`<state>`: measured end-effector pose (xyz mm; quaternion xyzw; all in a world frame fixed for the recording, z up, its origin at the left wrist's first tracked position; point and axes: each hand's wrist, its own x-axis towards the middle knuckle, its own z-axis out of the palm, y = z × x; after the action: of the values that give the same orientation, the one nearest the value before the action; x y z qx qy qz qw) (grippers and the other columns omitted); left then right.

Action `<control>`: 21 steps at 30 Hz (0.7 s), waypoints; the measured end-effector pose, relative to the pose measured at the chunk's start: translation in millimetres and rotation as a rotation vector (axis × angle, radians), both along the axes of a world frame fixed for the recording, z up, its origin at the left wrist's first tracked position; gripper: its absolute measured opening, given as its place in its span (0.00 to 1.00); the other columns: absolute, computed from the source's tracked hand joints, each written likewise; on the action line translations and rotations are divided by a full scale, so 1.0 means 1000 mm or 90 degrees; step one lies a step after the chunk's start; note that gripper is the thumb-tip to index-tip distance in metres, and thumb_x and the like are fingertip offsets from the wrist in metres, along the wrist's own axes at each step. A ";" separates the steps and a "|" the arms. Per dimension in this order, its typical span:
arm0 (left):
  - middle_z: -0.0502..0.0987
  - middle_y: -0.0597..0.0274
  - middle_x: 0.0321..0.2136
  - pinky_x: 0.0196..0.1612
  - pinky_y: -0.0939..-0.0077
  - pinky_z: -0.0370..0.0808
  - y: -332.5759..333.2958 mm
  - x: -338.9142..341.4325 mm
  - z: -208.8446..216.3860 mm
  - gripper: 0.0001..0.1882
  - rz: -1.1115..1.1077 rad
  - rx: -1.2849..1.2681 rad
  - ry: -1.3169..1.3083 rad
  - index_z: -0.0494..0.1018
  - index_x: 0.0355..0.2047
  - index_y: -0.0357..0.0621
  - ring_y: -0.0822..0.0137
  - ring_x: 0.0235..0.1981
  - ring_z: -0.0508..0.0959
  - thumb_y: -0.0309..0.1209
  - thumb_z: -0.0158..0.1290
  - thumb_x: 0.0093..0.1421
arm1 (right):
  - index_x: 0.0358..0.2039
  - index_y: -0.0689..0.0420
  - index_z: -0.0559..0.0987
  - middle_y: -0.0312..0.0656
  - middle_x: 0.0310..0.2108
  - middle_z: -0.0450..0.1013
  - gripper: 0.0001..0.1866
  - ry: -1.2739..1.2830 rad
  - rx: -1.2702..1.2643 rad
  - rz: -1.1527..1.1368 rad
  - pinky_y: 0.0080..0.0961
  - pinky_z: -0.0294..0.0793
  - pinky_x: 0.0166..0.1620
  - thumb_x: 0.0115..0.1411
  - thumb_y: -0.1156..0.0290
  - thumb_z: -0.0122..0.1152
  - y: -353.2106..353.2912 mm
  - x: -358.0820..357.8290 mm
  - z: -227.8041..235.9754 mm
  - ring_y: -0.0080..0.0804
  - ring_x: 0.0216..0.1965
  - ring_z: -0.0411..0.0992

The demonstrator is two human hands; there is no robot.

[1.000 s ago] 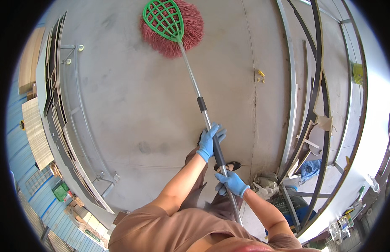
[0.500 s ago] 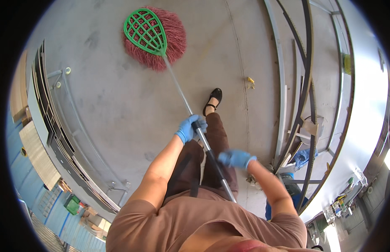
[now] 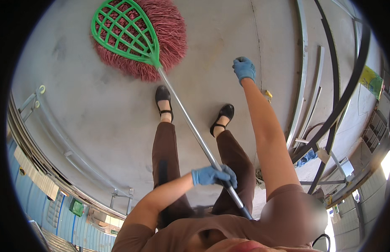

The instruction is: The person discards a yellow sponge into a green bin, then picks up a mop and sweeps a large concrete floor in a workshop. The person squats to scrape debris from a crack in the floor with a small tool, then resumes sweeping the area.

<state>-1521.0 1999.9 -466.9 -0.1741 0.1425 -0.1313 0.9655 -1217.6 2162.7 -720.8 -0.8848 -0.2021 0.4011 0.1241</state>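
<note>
My left hand (image 3: 213,175), in a blue glove, is wrapped round the lower part of a mop's metal pole (image 3: 187,117), close in front of my body. The pole slants up and left to a green lattice frame (image 3: 155,54) shaped like a racket. Beneath that frame spreads the mop's fringe (image 3: 172,31) of dusty-pink strands, resting on the floor. Out ahead on the right, my gloved right hand (image 3: 244,69) is off the pole, above the floor. Its fingers are curled into a fist, with nothing seen sticking out of them.
Metal rails (image 3: 302,67) and a dark curved frame (image 3: 348,92) line the right side. A small yellow scrap (image 3: 268,95) lies on the concrete floor (image 3: 119,105). At the left stands a grey metal frame (image 3: 69,155) with small wheels. A green bin (image 3: 76,207) is beyond it.
My right hand has swung forward, away from beside the pole. My left hand and the pole have come closer to my body, and the mop head looks nearer. Both feet now show.
</note>
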 end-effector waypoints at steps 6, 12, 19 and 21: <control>0.80 0.57 0.43 0.50 0.68 0.80 0.030 0.013 0.016 0.13 -0.080 -0.117 0.050 0.72 0.47 0.40 0.62 0.45 0.82 0.26 0.56 0.63 | 0.39 0.52 0.85 0.42 0.35 0.82 0.14 -0.108 -0.111 -0.016 0.37 0.77 0.44 0.59 0.58 0.60 0.063 -0.028 -0.077 0.37 0.37 0.80; 0.80 0.60 0.33 0.42 0.75 0.78 0.054 0.023 0.015 0.06 -0.126 -0.025 0.152 0.78 0.37 0.39 0.68 0.36 0.81 0.26 0.59 0.59 | 0.39 0.50 0.85 0.43 0.39 0.81 0.14 -0.144 -0.153 -0.093 0.38 0.77 0.44 0.58 0.57 0.62 0.071 -0.031 -0.112 0.43 0.41 0.80; 0.75 0.68 0.23 0.26 0.83 0.68 0.051 0.040 0.017 0.06 -0.145 -0.041 0.244 0.73 0.32 0.44 0.77 0.22 0.72 0.28 0.60 0.58 | 0.37 0.51 0.85 0.44 0.38 0.81 0.12 -0.229 -0.163 -0.141 0.38 0.77 0.42 0.58 0.60 0.61 0.067 -0.042 -0.134 0.45 0.39 0.79; 0.73 0.68 0.20 0.24 0.84 0.67 0.056 0.041 0.018 0.07 -0.148 -0.022 0.243 0.71 0.30 0.46 0.77 0.19 0.70 0.29 0.60 0.58 | 0.37 0.52 0.85 0.44 0.38 0.81 0.12 -0.252 -0.163 -0.132 0.38 0.76 0.42 0.58 0.61 0.60 0.064 -0.046 -0.137 0.46 0.39 0.79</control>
<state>-1479.9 2055.7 -449.3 -0.1947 0.3395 -0.2088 0.8962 -1263.5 2226.8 -858.0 -0.9706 -0.0783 0.2275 0.0093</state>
